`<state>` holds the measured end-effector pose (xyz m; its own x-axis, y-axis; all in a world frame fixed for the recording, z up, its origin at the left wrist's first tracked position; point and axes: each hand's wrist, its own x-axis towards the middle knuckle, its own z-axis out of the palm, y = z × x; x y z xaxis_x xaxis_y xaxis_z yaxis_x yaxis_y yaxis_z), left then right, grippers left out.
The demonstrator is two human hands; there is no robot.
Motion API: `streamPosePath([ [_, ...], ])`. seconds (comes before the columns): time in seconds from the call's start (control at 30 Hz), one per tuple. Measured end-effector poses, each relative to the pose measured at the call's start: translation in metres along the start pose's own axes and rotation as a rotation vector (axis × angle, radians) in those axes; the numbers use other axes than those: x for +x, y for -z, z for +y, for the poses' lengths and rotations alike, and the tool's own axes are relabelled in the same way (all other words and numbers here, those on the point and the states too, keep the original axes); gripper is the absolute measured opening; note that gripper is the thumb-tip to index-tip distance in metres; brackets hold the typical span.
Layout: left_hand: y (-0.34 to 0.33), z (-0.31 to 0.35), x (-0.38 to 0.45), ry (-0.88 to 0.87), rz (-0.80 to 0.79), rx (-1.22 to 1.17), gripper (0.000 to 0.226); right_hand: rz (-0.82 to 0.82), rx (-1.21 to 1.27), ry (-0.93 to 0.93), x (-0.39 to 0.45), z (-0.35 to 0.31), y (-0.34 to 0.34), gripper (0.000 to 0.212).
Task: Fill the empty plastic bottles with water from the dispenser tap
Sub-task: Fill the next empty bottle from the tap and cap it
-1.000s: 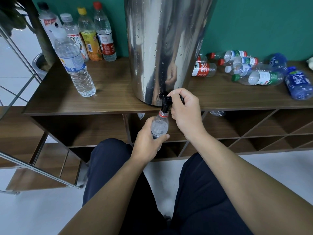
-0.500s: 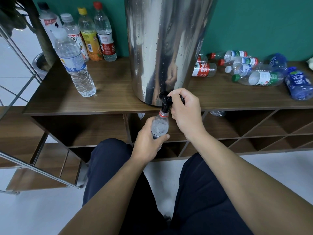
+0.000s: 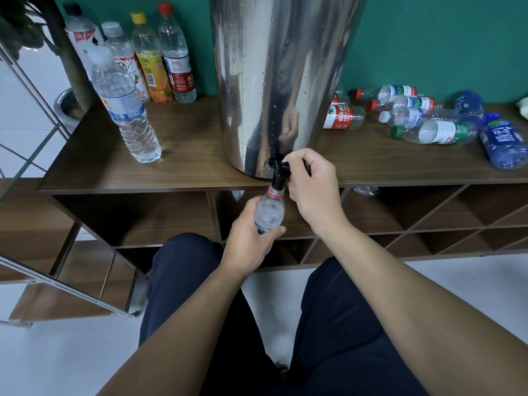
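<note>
The left hand (image 3: pixel 251 238) grips the clear bottle (image 3: pixel 269 214) upright, its red-ringed mouth right under the black tap (image 3: pixel 278 174). The right hand (image 3: pixel 313 190), just beside the bottle's neck, curls round the tap's lever. The tap juts from the steel dispenser (image 3: pixel 283 81) on the bench (image 3: pixel 185 155). Filled bottles (image 3: pixel 125 107) stand left of the dispenser, empty bottles (image 3: pixel 428 121) lie right. Nothing has shifted since half a second ago.
</note>
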<state>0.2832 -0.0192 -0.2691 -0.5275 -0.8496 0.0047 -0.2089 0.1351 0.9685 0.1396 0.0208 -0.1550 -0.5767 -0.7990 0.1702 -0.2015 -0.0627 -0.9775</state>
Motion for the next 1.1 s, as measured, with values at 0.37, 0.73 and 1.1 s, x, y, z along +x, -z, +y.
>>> streamPosePath([
  [0.37, 0.0003, 0.0005, -0.0005, -0.015, -0.013, -0.012, 0.072, -0.005, -0.001, -0.010, -0.0003, 0.0010, 0.0005, 0.024],
  [0.73, 0.0006, -0.0006, 0.0001, -0.010, -0.017, -0.013, 0.073, 0.004, -0.005, -0.007, -0.0005, 0.0002, 0.0004, 0.026],
  [1.1, -0.0004, -0.0006, 0.0003, -0.002, -0.022, -0.018, 0.072, -0.002, -0.012, -0.011, 0.0005, 0.0006, 0.0024, 0.023],
])
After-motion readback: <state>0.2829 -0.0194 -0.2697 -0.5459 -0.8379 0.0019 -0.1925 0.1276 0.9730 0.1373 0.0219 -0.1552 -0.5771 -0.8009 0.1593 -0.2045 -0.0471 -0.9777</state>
